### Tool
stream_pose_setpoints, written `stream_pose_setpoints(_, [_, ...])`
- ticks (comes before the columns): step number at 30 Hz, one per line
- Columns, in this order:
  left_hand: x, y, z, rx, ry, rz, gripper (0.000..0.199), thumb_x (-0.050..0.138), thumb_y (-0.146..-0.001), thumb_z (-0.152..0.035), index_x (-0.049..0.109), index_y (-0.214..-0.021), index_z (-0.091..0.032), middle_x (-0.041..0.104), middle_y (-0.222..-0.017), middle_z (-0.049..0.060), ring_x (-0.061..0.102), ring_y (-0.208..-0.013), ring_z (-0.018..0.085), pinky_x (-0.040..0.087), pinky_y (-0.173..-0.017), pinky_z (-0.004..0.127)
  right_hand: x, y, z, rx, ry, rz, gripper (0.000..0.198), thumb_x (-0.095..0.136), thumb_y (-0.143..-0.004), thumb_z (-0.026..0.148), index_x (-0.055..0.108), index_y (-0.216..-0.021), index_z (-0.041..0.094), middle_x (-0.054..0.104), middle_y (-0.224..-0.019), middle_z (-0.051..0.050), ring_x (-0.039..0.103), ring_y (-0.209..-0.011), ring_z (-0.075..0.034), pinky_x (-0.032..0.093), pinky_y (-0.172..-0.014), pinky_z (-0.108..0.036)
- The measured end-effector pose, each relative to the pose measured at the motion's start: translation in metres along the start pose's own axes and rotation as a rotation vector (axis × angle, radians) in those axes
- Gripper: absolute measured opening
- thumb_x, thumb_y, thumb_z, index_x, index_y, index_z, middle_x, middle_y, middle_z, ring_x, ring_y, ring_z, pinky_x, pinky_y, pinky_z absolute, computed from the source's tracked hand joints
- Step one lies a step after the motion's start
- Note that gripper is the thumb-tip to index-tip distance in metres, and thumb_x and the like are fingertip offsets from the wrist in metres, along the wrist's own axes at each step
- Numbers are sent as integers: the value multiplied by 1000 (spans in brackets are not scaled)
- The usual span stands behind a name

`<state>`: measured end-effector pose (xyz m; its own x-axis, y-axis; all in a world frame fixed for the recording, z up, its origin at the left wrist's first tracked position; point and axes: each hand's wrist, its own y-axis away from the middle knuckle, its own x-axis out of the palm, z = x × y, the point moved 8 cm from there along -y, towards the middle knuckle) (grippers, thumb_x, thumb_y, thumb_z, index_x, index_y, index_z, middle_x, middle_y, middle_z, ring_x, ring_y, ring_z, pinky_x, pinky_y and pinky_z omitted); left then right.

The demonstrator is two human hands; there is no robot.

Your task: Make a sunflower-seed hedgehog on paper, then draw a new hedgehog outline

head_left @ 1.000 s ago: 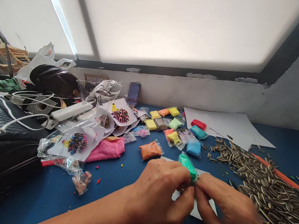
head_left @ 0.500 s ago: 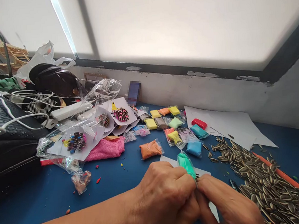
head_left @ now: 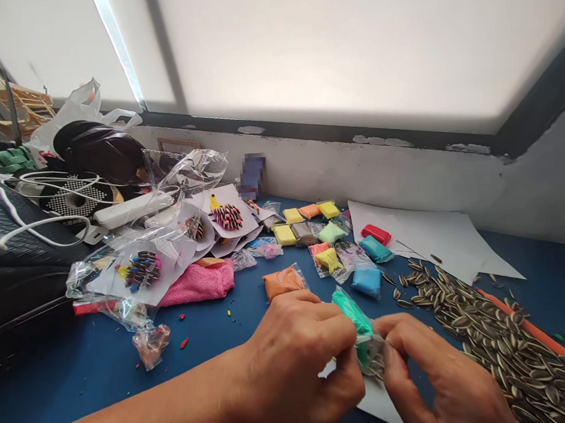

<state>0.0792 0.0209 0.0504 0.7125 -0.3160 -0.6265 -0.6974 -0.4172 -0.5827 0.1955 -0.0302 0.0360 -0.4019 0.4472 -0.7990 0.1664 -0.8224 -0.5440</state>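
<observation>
L hand (head_left: 305,350) & R hand (head_left: 443,371), both pinched tight, hold green packet (head_left: 352,312); could rip if tugged too hard, spilling twd seeds (head_left: 516,363), approx 4 o'clock.

Bright green packet (head_left: 350,311), orange packet (head_left: 281,280), blue tabletop (head_left: 101,369), pink towel (head_left: 203,280), dark-and-pale striped seeds (head_left: 525,356)
</observation>
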Motion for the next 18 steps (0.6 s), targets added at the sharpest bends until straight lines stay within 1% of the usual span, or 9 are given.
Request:
stream_pose_setpoints(2, [3, 0, -2, 42, -25, 18, 25, 47, -87, -7, 40, -67, -20, 49, -60, -4, 38, -54, 11, 35, -62, 30, -1, -1, -3, 13, -34, -15, 16, 47, -98, 18, 55, -85, 24, 71, -93, -3, 71, -75, -10, 55, -67, -15])
stream_pose_setpoints(5, [3, 2, -5, 83, -128, -1, 18, 51, -91, -12, 52, -73, -18, 55, -67, -1, 48, -62, 15, 41, -70, 33, 3, 0, -9, 72, -100, 37, 15, 48, -97, 17, 58, -89, 24, 73, -92, 0, 72, -72, -9, 55, -67, -13])
stream_pose_setpoints(6, [3, 2, -5, 93, -171, -12, 9, 55, -92, -17, 59, -84, -16, 61, -77, 3, 55, -71, 18, 44, -78, 35, 5, 1, -11, 97, -130, 70, 15, 47, -97, 17, 58, -89, 24, 73, -89, 1, 71, -71, -9, 55, -65, -12])
stream_pose_setpoints(7, [3, 3, -6, 103, -212, -17, 13, 59, -92, -23, 63, -100, -13, 66, -92, 8, 60, -85, 22, 46, -88, 39, 6, 2, -12, 117, -161, 96, 16, 47, -97, 17, 59, -89, 25, 73, -87, 2, 71, -70, -9, 54, -64, -12])
stream_pose_setpoints(9, [6, 4, -5, 118, -254, 4, 42, 65, -94, -31, 56, -129, -9, 64, -125, 18, 58, -116, 31, 40, -107, 48, 7, 3, -13, 146, -208, 114, 18, 47, -97, 17, 59, -86, 24, 73, -84, 3, 71, -70, -9, 54, -63, -12])
stream_pose_setpoints(10, [9, 4, -4, 123, -250, 25, 48, 65, -95, -32, 52, -136, -9, 60, -136, 20, 55, -126, 32, 37, -112, 49, 6, 3, -13, 158, -225, 114, 19, 47, -97, 18, 60, -85, 24, 73, -84, 3, 71, -70, -9, 55, -64, -12])
stream_pose_setpoints(11, [12, 4, -2, 126, -218, 51, 43, 63, -98, -31, 53, -134, -10, 63, -134, 18, 57, -125, 30, 39, -112, 47, 7, 2, -14, 170, -239, 120, 20, 48, -97, 19, 61, -84, 24, 73, -84, 3, 71, -71, -10, 55, -65, -12])
stream_pose_setpoints(14, [16, 5, 3, 120, -92, 66, 21, 59, -101, -20, 60, -119, -9, 74, -106, 11, 69, -96, 22, 51, -91, 33, 11, 1, -18, 225, -260, 158, 21, 49, -97, 22, 61, -80, 24, 72, -81, 2, 69, -68, -10, 55, -63, -14])
stream_pose_setpoints(18, [15, 6, 12, 34, 19, 54, 18, 67, -93, -10, 66, -111, -9, 74, -100, 9, 69, -90, 21, 51, -85, 32, 17, 2, -25, 297, -259, 208, 24, 48, -98, 29, 58, -76, 24, 65, -70, 3, 65, -61, -12, 53, -57, -17])
